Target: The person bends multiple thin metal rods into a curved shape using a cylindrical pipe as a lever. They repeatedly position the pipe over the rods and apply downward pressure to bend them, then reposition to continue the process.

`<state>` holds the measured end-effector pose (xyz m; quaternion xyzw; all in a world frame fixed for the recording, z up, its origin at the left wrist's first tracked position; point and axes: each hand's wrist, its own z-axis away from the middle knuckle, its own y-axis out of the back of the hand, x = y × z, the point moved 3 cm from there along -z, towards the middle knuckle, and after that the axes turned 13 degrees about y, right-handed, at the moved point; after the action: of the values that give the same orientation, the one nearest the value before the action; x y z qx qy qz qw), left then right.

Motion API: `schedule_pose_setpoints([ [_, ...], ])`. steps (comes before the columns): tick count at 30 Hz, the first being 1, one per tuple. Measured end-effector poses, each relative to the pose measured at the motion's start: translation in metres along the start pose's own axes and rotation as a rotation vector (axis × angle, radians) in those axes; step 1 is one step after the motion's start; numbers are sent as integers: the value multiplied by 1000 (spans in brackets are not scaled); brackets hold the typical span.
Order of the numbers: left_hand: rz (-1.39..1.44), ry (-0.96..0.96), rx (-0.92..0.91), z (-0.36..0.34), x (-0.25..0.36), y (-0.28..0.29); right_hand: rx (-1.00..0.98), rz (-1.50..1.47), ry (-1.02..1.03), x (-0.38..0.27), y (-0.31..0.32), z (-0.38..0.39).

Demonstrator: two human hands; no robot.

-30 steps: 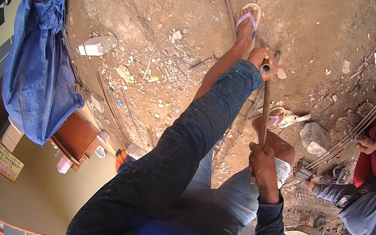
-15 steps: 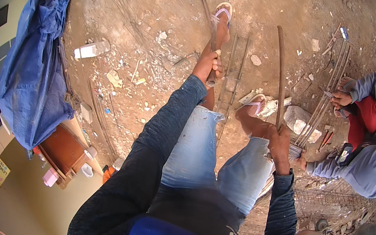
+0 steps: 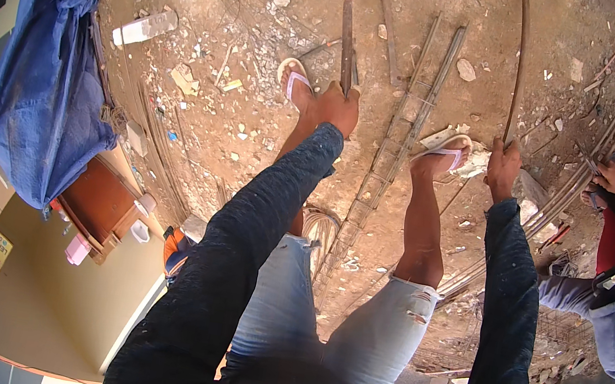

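Observation:
My left hand (image 3: 337,108) is wrapped round the near end of a short, dark brown bar (image 3: 347,46) that points away from me. To the right, my right hand (image 3: 503,168) grips the lower part of a long, slightly curved brown rod (image 3: 518,65), which runs up past the far edge of the view. Between the hands, a narrow ladder-like frame of steel bars (image 3: 407,123) with cross ties lies on the dirt between my sandalled feet. Another brown stick (image 3: 387,21) lies on the ground beyond my left hand. Whether metal or wood, both held pieces are hard to tell.
At the right, a co-worker in grey sleeves (image 3: 567,292) sits beside a bundle of steel bars (image 3: 564,196). A blue tarpaulin (image 3: 50,87) and a brown wooden cabinet (image 3: 99,199) stand at the left. A white container (image 3: 145,28), stones (image 3: 465,70) and debris litter the dirt.
Both arms reach farther forward, and my right hand has moved away from beside my knee. My feet stand differently, on either side of the frame. The person at the far left has mostly left the view.

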<state>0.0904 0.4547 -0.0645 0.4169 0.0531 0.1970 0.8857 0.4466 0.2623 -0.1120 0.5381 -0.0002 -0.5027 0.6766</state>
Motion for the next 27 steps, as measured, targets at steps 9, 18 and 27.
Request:
schedule_pose_setpoints([
  [9, 73, -3, 273, -106, -45, -103, -66, -403, -529, 36, -114, 0],
  [18, 288, -91, -811, -71, -17, -227, -163, -609, -613, -11, -152, -1],
  [27, 192, -140, -622, -68, -11, -232, -154, -552, -575, -5, -123, 15],
])
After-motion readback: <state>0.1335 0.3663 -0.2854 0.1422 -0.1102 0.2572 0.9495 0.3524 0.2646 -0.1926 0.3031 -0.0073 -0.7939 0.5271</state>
